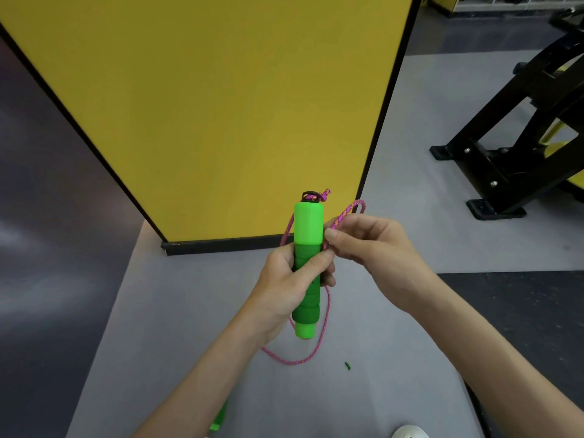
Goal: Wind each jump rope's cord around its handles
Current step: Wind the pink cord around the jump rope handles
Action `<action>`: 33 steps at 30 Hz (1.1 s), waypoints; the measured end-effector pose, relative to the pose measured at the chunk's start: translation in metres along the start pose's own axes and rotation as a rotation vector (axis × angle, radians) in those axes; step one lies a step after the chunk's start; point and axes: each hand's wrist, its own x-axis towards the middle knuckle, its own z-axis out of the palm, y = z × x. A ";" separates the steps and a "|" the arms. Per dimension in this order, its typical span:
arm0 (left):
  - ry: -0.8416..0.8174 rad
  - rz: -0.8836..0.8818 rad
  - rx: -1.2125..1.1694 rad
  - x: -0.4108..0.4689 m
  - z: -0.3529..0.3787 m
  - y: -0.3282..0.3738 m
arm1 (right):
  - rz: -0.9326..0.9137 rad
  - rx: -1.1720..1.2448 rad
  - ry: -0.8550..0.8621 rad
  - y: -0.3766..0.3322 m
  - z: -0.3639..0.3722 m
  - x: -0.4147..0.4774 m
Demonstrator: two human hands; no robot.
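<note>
The green handle (309, 229) stands upright at mid-frame. Its pink cord (328, 306) trails down to a loop on the grey floor (189, 311). To wind well, I judge each turn should lie snug and side by side. The left grip (284, 279) is curled round the handle's middle. The right grip (373, 248) pinches the cord just beside the handle's upper part.

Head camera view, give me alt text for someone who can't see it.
The left hand grips an upright green handle while the right hand pinches its pink cord beside it. Loose cord hangs below; a yellow panel stands behind.
</note>
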 end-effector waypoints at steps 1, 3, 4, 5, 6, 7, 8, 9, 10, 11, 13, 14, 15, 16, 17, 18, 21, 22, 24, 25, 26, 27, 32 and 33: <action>-0.016 -0.008 0.003 -0.001 0.000 0.000 | -0.005 0.024 0.032 -0.001 -0.002 0.001; -0.038 -0.020 0.018 -0.003 0.002 0.000 | -0.010 0.132 0.100 -0.005 -0.009 0.005; -0.044 -0.023 0.025 -0.003 0.003 0.000 | -0.010 0.178 0.130 -0.007 -0.012 0.007; -0.045 -0.022 0.032 -0.004 0.004 0.000 | -0.009 0.204 0.149 -0.007 -0.014 0.008; -0.042 -0.019 0.039 -0.004 0.004 0.000 | -0.003 0.205 0.145 -0.007 -0.015 0.008; -0.034 -0.017 0.041 -0.003 0.004 0.000 | 0.005 0.183 0.115 -0.005 -0.015 0.008; -0.023 -0.017 0.037 -0.002 0.004 0.000 | 0.015 0.139 0.062 -0.003 -0.014 0.008; -0.012 -0.016 0.025 -0.002 0.003 0.001 | 0.023 0.084 -0.002 -0.001 -0.012 0.007; -0.001 -0.016 0.011 -0.001 0.003 0.001 | 0.029 0.033 -0.060 0.000 -0.009 0.005; 0.002 -0.017 0.000 -0.001 0.002 0.001 | 0.032 -0.005 -0.092 0.001 -0.007 0.004; -0.014 -0.020 0.000 -0.002 0.001 0.002 | 0.016 -0.025 -0.070 -0.002 -0.007 0.005; -0.029 -0.023 0.008 -0.003 0.001 0.002 | 0.006 -0.006 -0.032 -0.003 -0.009 0.006; -0.043 -0.025 0.017 -0.004 0.001 0.002 | 0.001 0.038 0.017 -0.005 -0.011 0.008; -0.052 -0.026 0.024 -0.005 0.001 0.002 | 0.003 0.098 0.069 -0.006 -0.013 0.010; -0.051 -0.025 0.028 -0.005 0.001 0.002 | 0.008 0.151 0.107 -0.007 -0.014 0.011; -0.042 -0.023 0.034 -0.005 0.002 0.001 | 0.015 0.168 0.121 -0.006 -0.015 0.012; -0.009 -0.008 0.048 -0.003 0.001 0.000 | 0.028 0.019 -0.024 -0.002 -0.014 0.011; 0.000 -0.004 0.042 -0.002 0.001 0.000 | 0.029 -0.035 -0.092 0.000 -0.012 0.009; 0.007 -0.004 0.033 -0.002 0.000 0.000 | 0.021 -0.082 -0.144 -0.001 -0.009 0.008; 0.007 -0.008 0.028 -0.002 0.000 0.000 | 0.012 -0.086 -0.134 -0.003 -0.009 0.009; 0.006 -0.012 0.023 -0.002 0.001 0.000 | 0.003 -0.078 -0.115 -0.004 -0.010 0.010; 0.004 -0.016 0.019 -0.003 0.001 0.000 | -0.001 -0.052 -0.088 -0.005 -0.011 0.012; -0.020 -0.023 0.019 -0.006 0.001 0.001 | 0.006 0.143 0.076 -0.006 -0.014 0.016; -0.014 -0.026 0.024 -0.006 0.001 0.001 | 0.016 0.149 0.063 -0.005 -0.013 0.016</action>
